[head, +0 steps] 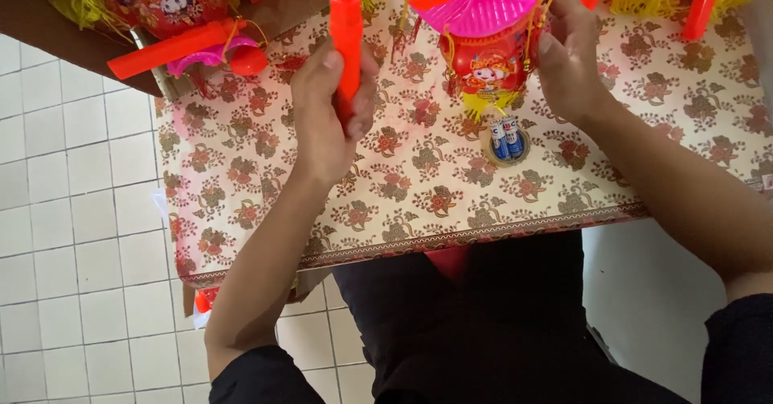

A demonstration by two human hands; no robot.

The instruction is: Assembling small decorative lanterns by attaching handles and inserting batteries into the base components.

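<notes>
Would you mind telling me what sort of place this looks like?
Probably a home craft table: a flowered tablecloth, a white tiled floor, and paper lanterns with orange sticks being put together.

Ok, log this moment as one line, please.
left hand: grips red stick | right hand: holds pink-topped lantern | batteries: on ring on floral tablecloth

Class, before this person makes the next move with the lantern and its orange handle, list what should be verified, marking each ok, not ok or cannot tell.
1. Left hand grips the orange handle firmly: ok.
2. Right hand steadies the lantern: ok.
3. Handle joined to lantern: cannot tell.
4. Two batteries within reach on the floral tablecloth: ok.
5. Batteries fitted in handle: not ok.
</notes>
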